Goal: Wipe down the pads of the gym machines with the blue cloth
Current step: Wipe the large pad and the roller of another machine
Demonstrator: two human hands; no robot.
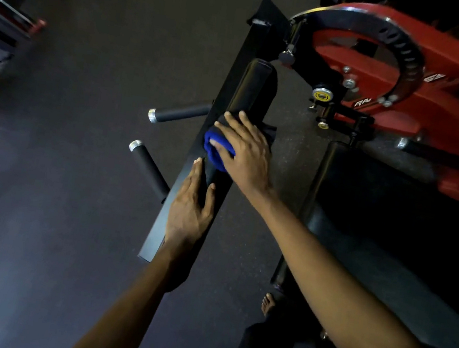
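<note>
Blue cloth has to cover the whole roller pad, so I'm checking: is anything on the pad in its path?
Yes, on the near side: the left hand rests on the roller pad right next to the blue cloth, which the right hand presses down. Toward the far end, nothing visible lies on the pad.

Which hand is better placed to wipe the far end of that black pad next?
Probably the right hand: it presses the blue cloth on the black pad, nearer the far end. The left hand rests flat lower down, without cloth.
</note>
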